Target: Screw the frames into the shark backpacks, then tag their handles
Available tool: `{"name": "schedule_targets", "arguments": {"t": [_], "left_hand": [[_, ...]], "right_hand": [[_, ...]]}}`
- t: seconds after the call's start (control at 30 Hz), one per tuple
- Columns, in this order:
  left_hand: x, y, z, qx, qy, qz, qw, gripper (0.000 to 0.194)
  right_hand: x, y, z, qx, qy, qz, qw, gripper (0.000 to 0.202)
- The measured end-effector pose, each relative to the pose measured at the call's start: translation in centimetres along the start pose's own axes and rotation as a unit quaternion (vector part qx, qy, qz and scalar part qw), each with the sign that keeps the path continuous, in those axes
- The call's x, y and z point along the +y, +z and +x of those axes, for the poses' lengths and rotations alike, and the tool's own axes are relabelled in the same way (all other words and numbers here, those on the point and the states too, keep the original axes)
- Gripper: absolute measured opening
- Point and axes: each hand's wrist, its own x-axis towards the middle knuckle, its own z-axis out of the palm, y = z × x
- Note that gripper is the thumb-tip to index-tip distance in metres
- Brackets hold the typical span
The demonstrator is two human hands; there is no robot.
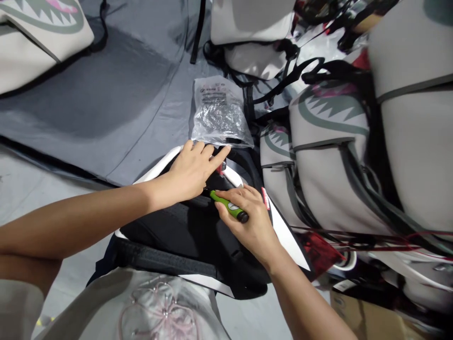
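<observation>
A black and white bag (198, 231) lies across the lap. My right hand (247, 215) is closed around a green handled tool (228, 206) with a black end, its front pointing up and left at the bag. Beside the tool's front, my left hand (193, 170) rests palm down on the bag with its fingers spread. Part of the tool's tip is hidden by the left hand. A small red and clear piece (221, 167) shows just right of the left fingers. Touching the bag's far edge is a clear plastic packet (220, 113) with printed text.
Grey bags with a toothed-mouth print (329, 113) stand close along the right. Another such bag (46, 42) lies at the upper left, on grey fabric (141, 94). A cardboard box (368, 316) sits at the lower right, near a red pouch (320, 255).
</observation>
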Motion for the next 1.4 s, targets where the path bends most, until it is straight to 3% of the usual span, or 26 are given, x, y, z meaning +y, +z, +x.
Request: {"name": "schedule_targets", "arguments": {"t": [0.6, 0.93, 1.3, 1.4], "left_hand": [[0.0, 0.1, -0.1, 0.011, 0.000, -0.004, 1.000, 0.085], [0.1, 0.1, -0.1, 0.004, -0.007, -0.010, 1.000, 0.081], [0.0, 0.6, 0.0, 0.021, -0.007, -0.006, 1.000, 0.080], [0.0, 0.5, -0.1, 0.013, -0.009, -0.009, 1.000, 0.081]], "right_hand": [[-0.5, 0.0, 0.4, 0.007, 0.017, 0.000, 1.000, 0.017], [-1.3, 0.5, 0.4, 0.036, 0.005, -0.080, 0.996, 0.016], [-1.7, 0.8, 0.3, 0.024, 0.037, -0.030, 0.999, 0.017], [-1.8, 0.9, 0.1, 0.049, 0.048, -0.046, 0.997, 0.016]]}}
